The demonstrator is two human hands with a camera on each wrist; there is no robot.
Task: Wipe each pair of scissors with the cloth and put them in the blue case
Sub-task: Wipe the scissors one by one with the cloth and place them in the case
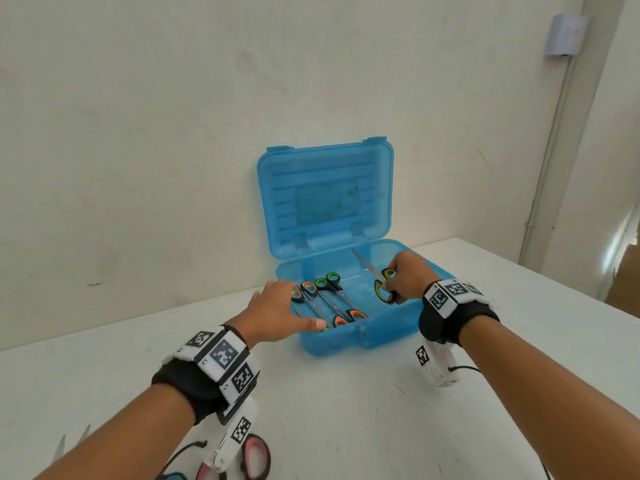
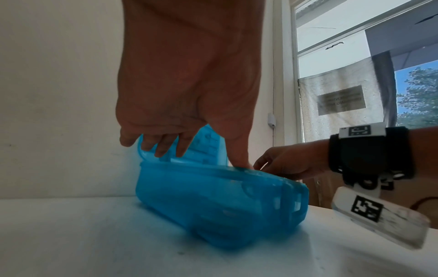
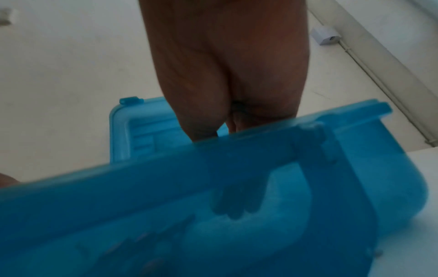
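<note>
At the near edge of the white table, by its left corner, pink-handled scissors lie partly under the left forearm; two pale blade tips show further left, and a sliver of something blue sits at the frame's bottom, too cut off to name. I cannot tell how many pairs lie here.

Further in, the blue case stands open near the table's far edge, its lid upright against the wall. The left hand spreads over the case's left end, fingers straight and relaxed, thumb on the near rim, holding nothing. In the tray's left half lie three pairs I can count: two orange-handled scissors and one green-handled pair, side by side.

Over the tray's right half the right hand has its fingers curled round the handle loops of yellow-green-handled scissors, whose closed blades point toward the far left. No cloth shows.
</note>
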